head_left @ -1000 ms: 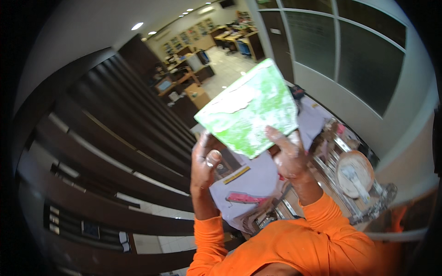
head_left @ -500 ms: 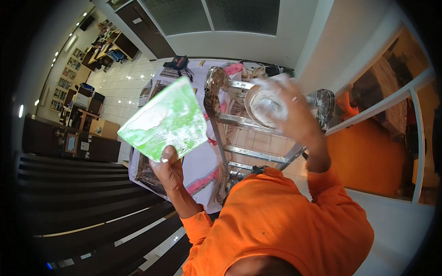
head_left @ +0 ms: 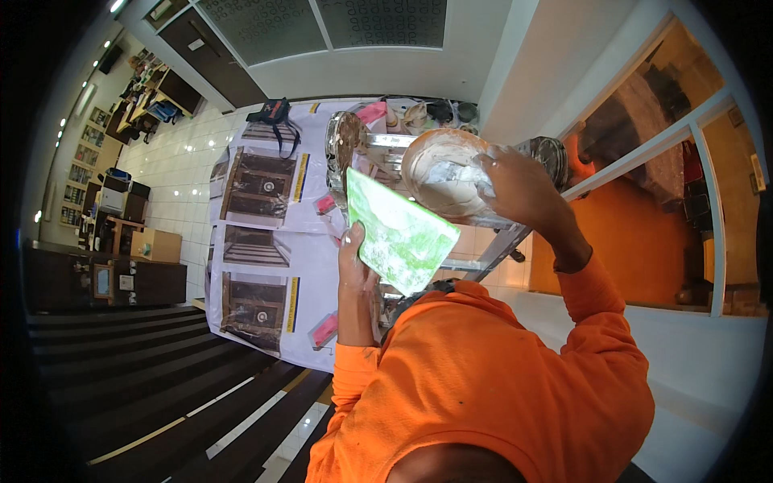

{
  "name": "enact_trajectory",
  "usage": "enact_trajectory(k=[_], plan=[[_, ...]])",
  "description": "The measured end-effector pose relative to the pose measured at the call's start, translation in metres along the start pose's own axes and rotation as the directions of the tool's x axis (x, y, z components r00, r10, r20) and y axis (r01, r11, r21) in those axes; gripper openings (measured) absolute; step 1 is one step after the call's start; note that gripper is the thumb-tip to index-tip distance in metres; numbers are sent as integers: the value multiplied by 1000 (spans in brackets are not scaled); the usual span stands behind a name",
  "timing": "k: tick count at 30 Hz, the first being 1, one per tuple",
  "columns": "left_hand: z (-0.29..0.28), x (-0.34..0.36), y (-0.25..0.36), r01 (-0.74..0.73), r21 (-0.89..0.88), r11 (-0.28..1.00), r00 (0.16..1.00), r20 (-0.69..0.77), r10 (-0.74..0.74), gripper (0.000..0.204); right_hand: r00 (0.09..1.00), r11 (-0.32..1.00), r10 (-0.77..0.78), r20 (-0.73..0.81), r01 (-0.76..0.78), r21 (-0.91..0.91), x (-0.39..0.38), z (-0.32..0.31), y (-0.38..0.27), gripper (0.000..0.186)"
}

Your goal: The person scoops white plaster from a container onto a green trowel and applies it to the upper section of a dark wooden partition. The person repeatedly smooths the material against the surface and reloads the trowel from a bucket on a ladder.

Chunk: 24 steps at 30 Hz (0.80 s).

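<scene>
My left hand is closed on the edge of a flat green board smeared with white paste, its thumb lying along the near side. The board is tilted, just left of and nearer than a round bucket. White paste coats the bucket's inside, and the bucket rests at the top of a metal stepladder. Over its right rim, my right hand grips a whitish, paste-covered thing reaching into the bucket. Its kind is hard to make out, and its held end is hidden by my fingers.
A printed white sheet covers the floor on the left, with a dark bag at its far edge. Dark slats run along the lower left. A glass partition with a white frame stands at the right.
The green board has moved right and nearer the bucket, turning as it went. My right hand, blurred above the bucket before, is now lower at its right rim. The view has shifted.
</scene>
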<state>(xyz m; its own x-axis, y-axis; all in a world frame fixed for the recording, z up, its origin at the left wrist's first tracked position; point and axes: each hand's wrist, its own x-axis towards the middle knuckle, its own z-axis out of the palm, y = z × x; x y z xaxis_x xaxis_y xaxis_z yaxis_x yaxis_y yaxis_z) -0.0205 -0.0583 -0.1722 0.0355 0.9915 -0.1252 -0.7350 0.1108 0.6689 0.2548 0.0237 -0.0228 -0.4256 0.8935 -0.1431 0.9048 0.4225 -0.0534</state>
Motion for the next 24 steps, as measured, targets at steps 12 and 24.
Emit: enact_trajectory(k=[12,24], plan=[[74,38,52,-112,164,980,994,3,113,54,775,875,162,-611,174,453,-72,-65,37,33],[108,55,74,-245,293,924,968,128,217,53,789,908,-7,-615,263,326,-56,-61,25,49]])
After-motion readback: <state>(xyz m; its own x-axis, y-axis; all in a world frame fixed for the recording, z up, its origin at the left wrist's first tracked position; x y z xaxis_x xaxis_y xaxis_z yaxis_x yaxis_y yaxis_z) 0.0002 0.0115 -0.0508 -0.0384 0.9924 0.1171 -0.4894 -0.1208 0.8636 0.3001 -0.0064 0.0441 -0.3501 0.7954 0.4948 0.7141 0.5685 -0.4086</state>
